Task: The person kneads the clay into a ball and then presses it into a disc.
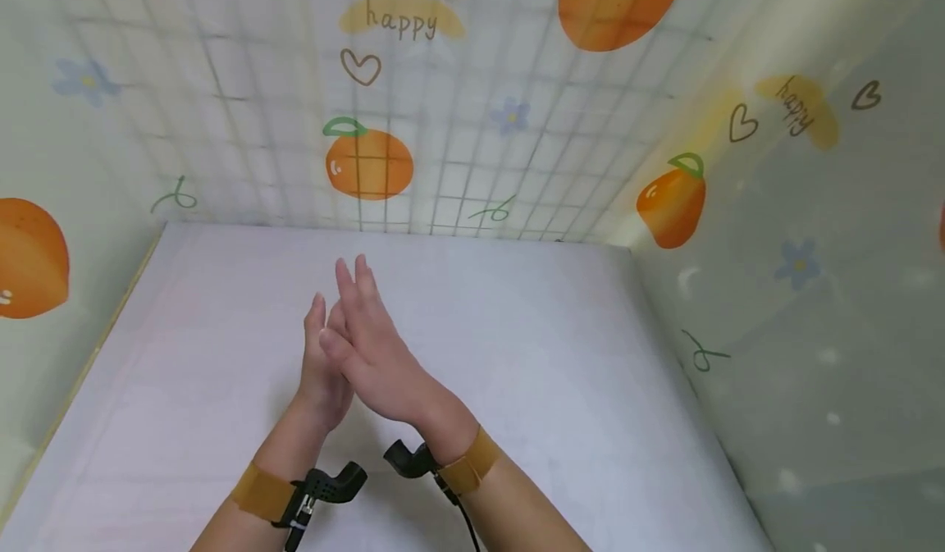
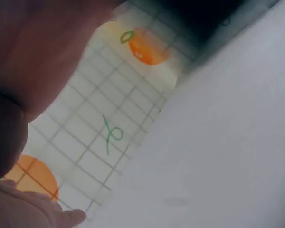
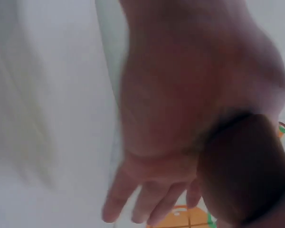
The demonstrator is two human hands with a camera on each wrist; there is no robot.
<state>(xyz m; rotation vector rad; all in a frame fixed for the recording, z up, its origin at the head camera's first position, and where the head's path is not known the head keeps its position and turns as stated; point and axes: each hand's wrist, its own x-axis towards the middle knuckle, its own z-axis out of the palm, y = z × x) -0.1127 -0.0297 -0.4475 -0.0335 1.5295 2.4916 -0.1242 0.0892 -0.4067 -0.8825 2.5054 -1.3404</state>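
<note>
Both bare hands meet over the white surface, a little left of the middle in the head view. The right hand slants up and leftward, its fingers extended and its thumb lying across toward the other hand. Partly behind it is the left hand, raised with its fingers pointing up. Their palms face each other, and the contact between them is mostly hidden. Nothing shows held in either one. In the right wrist view, extended fingers point downward, partly covered by a dark rounded shape.
A white tabletop spreads beneath the arms. Behind it hangs a printed curtain with oranges over a wire grid, and another printed sheet stands along the right. Each wrist bears a tan strap and a small black camera.
</note>
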